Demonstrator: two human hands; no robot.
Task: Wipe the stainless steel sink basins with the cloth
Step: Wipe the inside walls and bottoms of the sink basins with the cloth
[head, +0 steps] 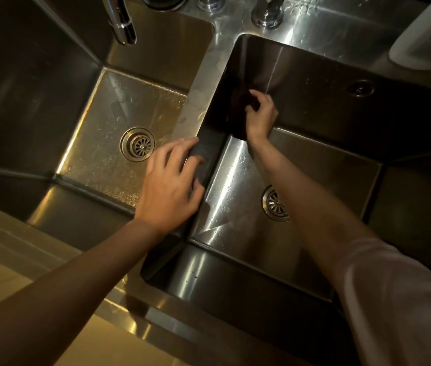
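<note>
The steel sink has two basins, the left basin (108, 143) and the right basin (314, 165), split by a divider (203, 83). My right hand (260, 114) reaches deep into the right basin and grips a dark cloth (238, 120), pressing it against the far left corner of the wall. The cloth is dark against the shadowed steel and partly hidden by my fingers. My left hand (172, 180) rests on the divider with its fingers spread, touching a dark textured strip (205, 149) that lies over the divider.
Each basin has a round drain, the left drain (137, 144) and the right drain (275, 203), and water drops on its floor. A faucet spout (124, 27) hangs over the left basin. Tap bases (267, 14) stand behind. A white container (428, 40) sits at the back right.
</note>
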